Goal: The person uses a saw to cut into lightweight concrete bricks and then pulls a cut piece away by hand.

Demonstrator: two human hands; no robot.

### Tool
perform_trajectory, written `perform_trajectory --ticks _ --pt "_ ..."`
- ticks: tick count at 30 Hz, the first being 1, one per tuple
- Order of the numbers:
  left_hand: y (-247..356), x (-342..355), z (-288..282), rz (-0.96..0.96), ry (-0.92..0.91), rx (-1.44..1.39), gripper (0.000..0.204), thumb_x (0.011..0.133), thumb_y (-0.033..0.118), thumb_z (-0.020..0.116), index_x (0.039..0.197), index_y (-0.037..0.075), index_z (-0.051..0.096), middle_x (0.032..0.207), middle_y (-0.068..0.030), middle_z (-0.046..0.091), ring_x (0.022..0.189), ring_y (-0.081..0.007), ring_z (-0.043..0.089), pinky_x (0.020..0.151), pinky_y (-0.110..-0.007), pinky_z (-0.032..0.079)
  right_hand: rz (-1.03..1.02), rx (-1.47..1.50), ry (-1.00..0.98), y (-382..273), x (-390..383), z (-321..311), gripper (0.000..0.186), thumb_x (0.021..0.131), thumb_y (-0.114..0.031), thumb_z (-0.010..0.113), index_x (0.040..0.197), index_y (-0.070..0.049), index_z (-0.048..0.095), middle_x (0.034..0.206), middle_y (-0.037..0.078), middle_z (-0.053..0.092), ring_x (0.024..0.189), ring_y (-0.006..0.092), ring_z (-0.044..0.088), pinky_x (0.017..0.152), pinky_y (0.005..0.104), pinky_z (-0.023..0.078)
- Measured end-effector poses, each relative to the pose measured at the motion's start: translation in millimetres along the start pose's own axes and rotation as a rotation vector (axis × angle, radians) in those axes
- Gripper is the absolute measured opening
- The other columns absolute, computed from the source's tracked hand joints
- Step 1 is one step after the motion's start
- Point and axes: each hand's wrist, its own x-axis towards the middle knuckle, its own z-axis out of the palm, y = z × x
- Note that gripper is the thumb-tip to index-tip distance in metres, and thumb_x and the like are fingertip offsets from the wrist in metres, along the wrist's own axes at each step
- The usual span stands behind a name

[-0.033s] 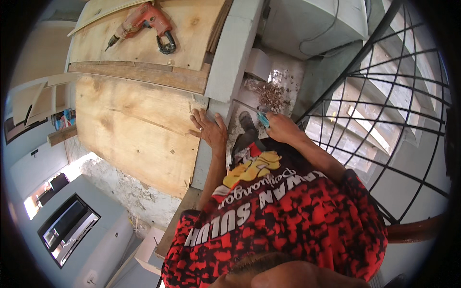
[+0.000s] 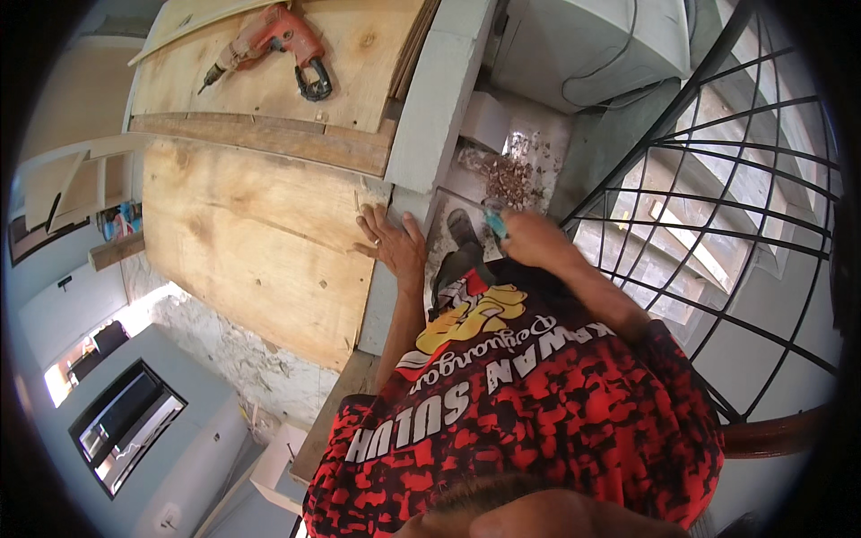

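My left hand (image 2: 395, 244) lies flat with fingers spread across the right edge of a plywood sheet (image 2: 260, 242) and the grey ledge (image 2: 408, 204) beside it. To its right, my right hand (image 2: 531, 238) is closed round the teal handle of a thin-bladed hand tool (image 2: 494, 221). The slim metal shaft runs up and left from the handle, its tip close to the ledge's right side. Whether the tip touches the ledge, and what exact kind of tool it is, I cannot make out.
A red power drill (image 2: 280, 40) rests on another plywood board at the top. Wood debris (image 2: 516, 175) litters the floor beyond my right hand. A black metal grille (image 2: 691, 193) rises at the right, and a pale cabinet-like box (image 2: 587, 49) stands at the upper right.
My right hand and the teal-handled tool have shifted very slightly to the right. My left hand stays on the plywood edge.
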Motion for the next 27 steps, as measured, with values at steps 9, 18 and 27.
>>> perform_trajectory --ticks 9,18,27 --pt "4 -1 1 0.016 0.014 0.022 0.054 0.094 0.036 0.046 0.137 0.006 0.034 0.149 -0.0159 0.029 0.141 -0.0373 0.017 0.104 -0.071 0.003 -0.025 0.008 -0.057 11 70 49 0.032 0.078 -0.006 0.053 0.107 0.009 0.052 0.093 0.029 0.063 0.087 0.0440 0.063 0.075 0.0482 0.051" --pt "3 2 4 0.012 0.041 0.065 0.054 0.094 0.035 0.046 0.137 0.005 0.034 0.149 -0.0156 0.029 0.140 -0.0386 0.018 0.102 -0.072 0.006 -0.072 0.057 -0.198 24 40 21 0.041 0.080 -0.006 0.052 0.117 0.006 0.045 0.090 0.027 0.064 0.087 0.0452 0.062 0.075 0.0498 0.049" --pt "-4 -3 10 0.002 0.041 0.076 0.056 0.095 0.041 0.043 0.139 0.008 0.031 0.150 -0.0149 0.027 0.141 -0.0373 0.016 0.103 -0.072 0.005 -0.124 0.032 -0.247 26 33 4 0.037 0.079 -0.009 0.053 0.113 0.006 0.048 0.087 0.029 0.063 0.086 0.0443 0.062 0.075 0.0498 0.049"
